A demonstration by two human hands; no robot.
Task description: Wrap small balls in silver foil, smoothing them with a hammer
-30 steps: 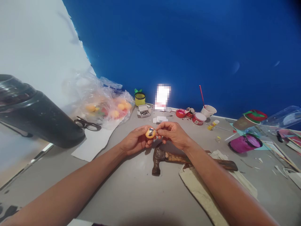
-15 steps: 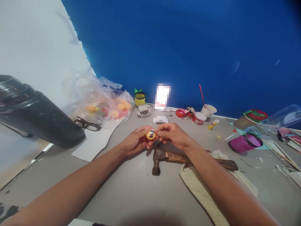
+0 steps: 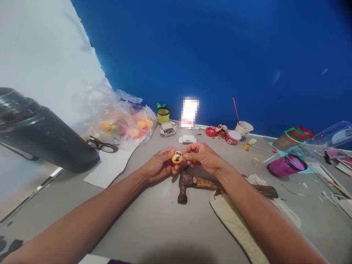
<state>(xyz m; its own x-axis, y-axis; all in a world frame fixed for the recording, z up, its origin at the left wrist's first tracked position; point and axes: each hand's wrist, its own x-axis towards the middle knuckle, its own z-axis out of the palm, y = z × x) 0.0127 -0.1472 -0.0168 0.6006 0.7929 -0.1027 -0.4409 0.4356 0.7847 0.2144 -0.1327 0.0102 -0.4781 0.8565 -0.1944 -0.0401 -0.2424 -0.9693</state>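
Note:
My left hand (image 3: 161,165) grips a small orange ball (image 3: 177,157) with a dark shiny patch on its face, just above the grey table (image 3: 154,220). My right hand (image 3: 202,157) is closed in a pinch at the ball's right edge; what the fingertips hold is too small to make out. A rusty hammer (image 3: 189,182) with a wooden handle lies flat directly below both hands, its handle running right under my right forearm.
A black cylinder (image 3: 41,132) lies at the left, with scissors (image 3: 103,145) and a plastic bag of orange balls (image 3: 123,124) behind. A small box of pins (image 3: 168,129), paint pots (image 3: 232,137), a cup with a brush (image 3: 243,128) and paper scraps fill the back and right.
Both hands stay together over the hammer. The ball has turned slightly in my left fingers and shifted a little right and down.

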